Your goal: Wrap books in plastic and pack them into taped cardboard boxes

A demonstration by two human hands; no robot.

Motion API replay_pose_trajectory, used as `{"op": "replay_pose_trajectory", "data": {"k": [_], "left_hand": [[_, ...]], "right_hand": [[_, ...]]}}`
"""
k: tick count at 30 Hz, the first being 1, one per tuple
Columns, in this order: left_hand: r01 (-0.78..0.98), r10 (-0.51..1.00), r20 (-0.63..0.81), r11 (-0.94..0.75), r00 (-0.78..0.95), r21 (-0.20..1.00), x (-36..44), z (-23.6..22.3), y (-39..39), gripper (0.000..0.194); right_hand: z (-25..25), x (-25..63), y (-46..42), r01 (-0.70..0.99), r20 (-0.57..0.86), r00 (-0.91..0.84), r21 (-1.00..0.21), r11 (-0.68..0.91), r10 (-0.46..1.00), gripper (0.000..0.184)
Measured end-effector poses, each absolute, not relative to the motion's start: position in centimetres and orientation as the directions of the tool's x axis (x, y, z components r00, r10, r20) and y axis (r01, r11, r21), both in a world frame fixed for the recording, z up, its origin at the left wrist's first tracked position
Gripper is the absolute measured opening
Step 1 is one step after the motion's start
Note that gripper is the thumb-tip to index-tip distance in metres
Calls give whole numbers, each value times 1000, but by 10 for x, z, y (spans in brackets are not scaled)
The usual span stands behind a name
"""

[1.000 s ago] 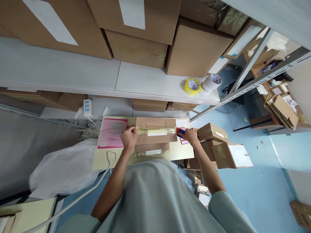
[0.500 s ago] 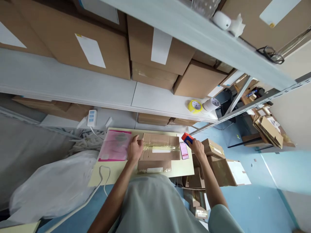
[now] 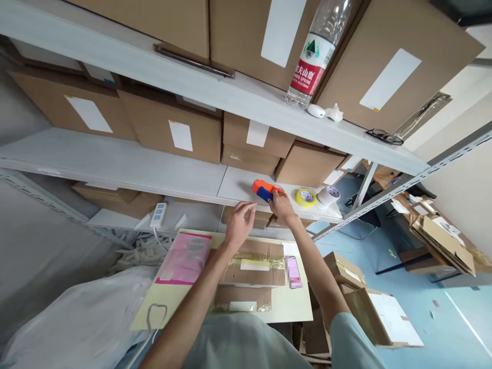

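Observation:
My right hand (image 3: 282, 206) holds an orange and blue hand-held tool (image 3: 265, 190) over the front part of the middle shelf. A thin dark piece (image 3: 271, 220) shows just below that hand; I cannot tell what it belongs to. Left of it, my left hand (image 3: 240, 224) hovers in front of the shelf edge, its fingers loosely bent and apart, holding nothing. Below both hands a taped cardboard box (image 3: 265, 277) with a white label lies on the pale yellow table (image 3: 290, 312). A second taped box (image 3: 223, 298) sits nearer to my body.
Rolls of yellow tape (image 3: 305, 198) and white tape (image 3: 328, 196) stand on the middle shelf (image 3: 184, 174). A phone (image 3: 293, 271) and a pink plastic packet (image 3: 184, 256) lie on the table. Above, the upper shelf beam (image 3: 246, 102) carries a water bottle (image 3: 313, 61) and glasses (image 3: 384, 136).
Both hands have risen from the table toward the middle shelf, the right one carrying the tool left and forward. My left hand has left the box. The view has tilted up.

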State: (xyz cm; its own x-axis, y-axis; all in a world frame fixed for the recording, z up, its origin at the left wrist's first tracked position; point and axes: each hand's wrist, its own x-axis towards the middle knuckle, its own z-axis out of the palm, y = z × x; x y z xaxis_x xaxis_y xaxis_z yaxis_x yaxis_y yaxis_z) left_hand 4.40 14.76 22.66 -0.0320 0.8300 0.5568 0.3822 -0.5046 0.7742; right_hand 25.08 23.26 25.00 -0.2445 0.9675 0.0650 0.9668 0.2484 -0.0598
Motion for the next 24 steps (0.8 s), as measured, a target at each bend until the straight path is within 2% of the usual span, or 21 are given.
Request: {"op": "replay_pose_trajectory", "data": {"k": [4, 6, 10, 12, 15, 17, 19, 21, 24], "left_hand": [[410, 874, 486, -436, -21, 801, 41, 220, 136, 28], [433, 892, 450, -395, -30, 811, 36, 207, 129, 29], [505, 944, 317, -232, -90, 831, 17, 159, 110, 29], [552, 966, 213, -99, -146, 828, 3, 125, 96, 32], [609, 967, 31, 134, -252, 782, -9, 79, 71, 44], [639, 964, -76, 227, -255, 735, -6, 58, 55, 49], [681, 968, -156, 250, -198, 688, 5, 48, 44, 51], [740, 969, -190, 243, -157, 627, 19, 45, 38, 58], [830, 965, -202, 250, -168, 499, 33, 46, 38, 76]], "right_hand": [[243, 240, 252, 982, 21, -179, -57, 180, 984, 45], [237, 241, 250, 982, 110, -144, -105, 156, 983, 45], [209, 260, 210, 966, 379, -13, -235, 110, 925, 48], [182, 274, 170, 954, 403, 75, -295, 52, 912, 54], [133, 289, 94, 927, 223, 228, -347, -141, 948, 64], [103, 289, 46, 891, -1, 320, -341, -301, 947, 74], [82, 280, 11, 862, -203, 349, -315, -398, 915, 80], [70, 269, -8, 855, -277, 356, -289, -431, 893, 86], [63, 262, -11, 834, -258, 412, -280, -475, 874, 92]]}}
